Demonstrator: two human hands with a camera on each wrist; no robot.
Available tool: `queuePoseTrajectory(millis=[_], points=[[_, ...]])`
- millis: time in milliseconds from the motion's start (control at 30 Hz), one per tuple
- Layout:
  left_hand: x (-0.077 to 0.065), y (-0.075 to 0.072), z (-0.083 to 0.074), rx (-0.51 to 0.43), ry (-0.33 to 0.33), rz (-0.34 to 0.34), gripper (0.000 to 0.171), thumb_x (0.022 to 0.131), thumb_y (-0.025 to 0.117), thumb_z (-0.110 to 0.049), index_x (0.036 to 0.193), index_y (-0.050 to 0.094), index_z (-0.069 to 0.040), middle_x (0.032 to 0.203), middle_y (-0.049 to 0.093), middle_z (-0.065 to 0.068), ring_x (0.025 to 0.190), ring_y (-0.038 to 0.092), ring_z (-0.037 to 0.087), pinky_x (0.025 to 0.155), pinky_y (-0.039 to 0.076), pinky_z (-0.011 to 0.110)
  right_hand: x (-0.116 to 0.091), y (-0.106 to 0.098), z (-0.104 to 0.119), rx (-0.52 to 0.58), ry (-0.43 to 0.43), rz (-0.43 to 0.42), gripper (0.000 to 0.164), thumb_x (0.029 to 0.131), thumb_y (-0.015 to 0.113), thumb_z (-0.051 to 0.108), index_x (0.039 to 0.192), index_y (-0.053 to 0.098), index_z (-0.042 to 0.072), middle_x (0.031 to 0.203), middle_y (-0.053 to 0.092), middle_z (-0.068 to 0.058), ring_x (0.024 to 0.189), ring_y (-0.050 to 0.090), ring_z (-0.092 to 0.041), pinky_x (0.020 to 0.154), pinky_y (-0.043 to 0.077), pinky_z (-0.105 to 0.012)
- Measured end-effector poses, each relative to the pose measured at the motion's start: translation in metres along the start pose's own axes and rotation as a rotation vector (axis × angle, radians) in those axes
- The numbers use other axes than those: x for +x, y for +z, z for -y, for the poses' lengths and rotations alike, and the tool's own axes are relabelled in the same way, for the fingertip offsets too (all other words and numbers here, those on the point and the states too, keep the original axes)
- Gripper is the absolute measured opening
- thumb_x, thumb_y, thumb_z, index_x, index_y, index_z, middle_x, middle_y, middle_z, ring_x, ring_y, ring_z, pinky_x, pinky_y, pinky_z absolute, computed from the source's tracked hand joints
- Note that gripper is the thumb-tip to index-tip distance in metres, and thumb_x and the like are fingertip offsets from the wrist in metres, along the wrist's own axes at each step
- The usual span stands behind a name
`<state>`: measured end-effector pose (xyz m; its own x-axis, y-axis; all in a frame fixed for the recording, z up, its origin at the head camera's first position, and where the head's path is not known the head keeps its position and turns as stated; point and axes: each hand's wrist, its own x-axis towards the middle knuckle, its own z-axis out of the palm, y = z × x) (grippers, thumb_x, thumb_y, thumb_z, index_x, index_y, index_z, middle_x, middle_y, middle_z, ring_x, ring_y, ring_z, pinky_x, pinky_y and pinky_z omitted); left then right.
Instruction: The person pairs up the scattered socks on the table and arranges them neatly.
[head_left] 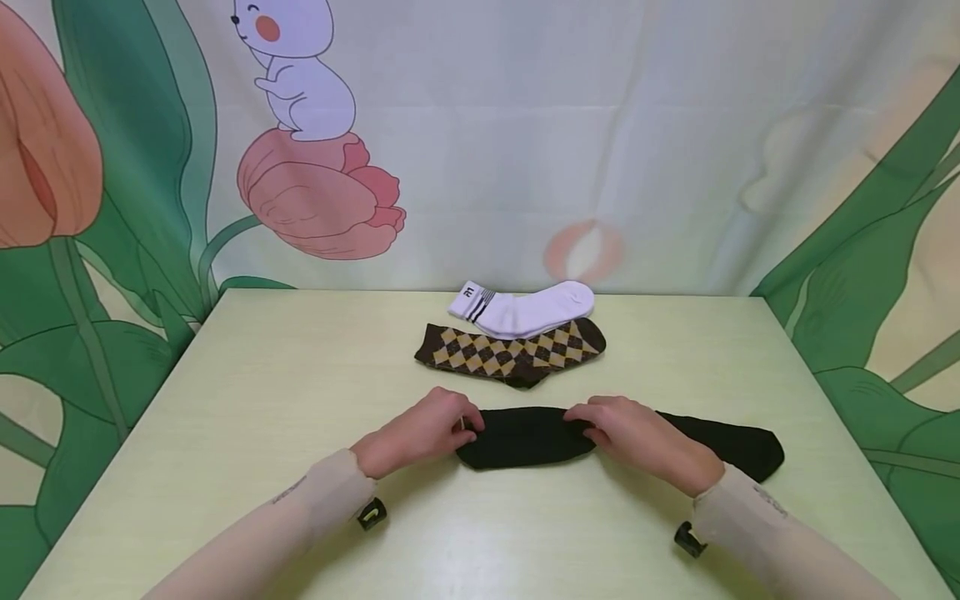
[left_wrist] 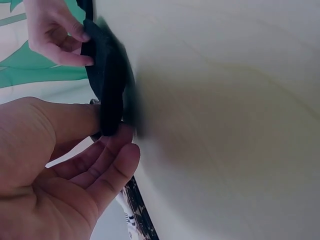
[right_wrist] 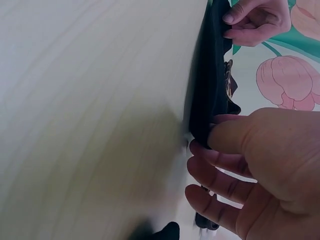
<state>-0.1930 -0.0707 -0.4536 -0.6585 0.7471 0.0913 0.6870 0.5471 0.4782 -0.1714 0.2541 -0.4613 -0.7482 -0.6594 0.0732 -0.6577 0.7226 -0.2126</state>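
A black sock (head_left: 525, 437) lies lengthwise between the two hands near the middle of the table. The left hand (head_left: 431, 429) pinches its left end between thumb and fingers; in the left wrist view the thumb presses the dark fabric (left_wrist: 111, 90) from one side. The right hand (head_left: 637, 437) pinches the other end, and the right wrist view has the fabric (right_wrist: 207, 80) running from this thumb up to the left hand. More black fabric (head_left: 731, 446) stretches out to the right behind the right hand. That hand hides whether the two black parts join.
Beyond the hands lies a brown and yellow argyle sock (head_left: 510, 354), touching a white sock (head_left: 536, 308) with dark stripes behind it. The pale table (head_left: 300, 358) ends at a printed curtain (head_left: 480, 167).
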Motion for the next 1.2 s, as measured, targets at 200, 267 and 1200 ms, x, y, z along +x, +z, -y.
queuePoseTrajectory(millis=[200, 267, 1200], points=[[0.0017, 0.0024, 0.0000, 0.012, -0.007, 0.011, 0.013, 0.091, 0.073, 0.002, 0.102, 0.078, -0.001, 0.102, 0.077, 0.008, 0.100, 0.072, 0.022, 0.086, 0.056, 0.034, -0.0012, 0.0021, -0.0013, -0.011, 0.007, 0.006, 0.035, 0.090, 0.077, 0.002, 0.123, 0.071, 0.010, 0.097, 0.065, 0.000, 0.087, 0.067, -0.015, 0.077, 0.056, -0.035], [0.0015, 0.0027, 0.0001, 0.017, -0.004, 0.013, 0.013, 0.091, 0.073, 0.003, 0.102, 0.078, -0.002, 0.102, 0.077, 0.008, 0.100, 0.071, 0.022, 0.086, 0.056, 0.034, -0.0015, 0.0027, -0.0016, -0.009, 0.008, 0.009, 0.036, 0.090, 0.077, 0.002, 0.124, 0.071, 0.010, 0.096, 0.065, -0.001, 0.086, 0.066, -0.015, 0.076, 0.056, -0.035], [0.0042, 0.0018, -0.0006, 0.039, 0.005, 0.046, 0.012, 0.090, 0.075, 0.002, 0.101, 0.077, -0.002, 0.098, 0.071, 0.007, 0.095, 0.067, 0.022, 0.087, 0.054, 0.035, -0.0025, 0.0040, -0.0024, -0.001, 0.020, 0.024, 0.035, 0.091, 0.077, 0.003, 0.125, 0.071, 0.010, 0.096, 0.063, -0.001, 0.083, 0.063, -0.013, 0.073, 0.055, -0.033]])
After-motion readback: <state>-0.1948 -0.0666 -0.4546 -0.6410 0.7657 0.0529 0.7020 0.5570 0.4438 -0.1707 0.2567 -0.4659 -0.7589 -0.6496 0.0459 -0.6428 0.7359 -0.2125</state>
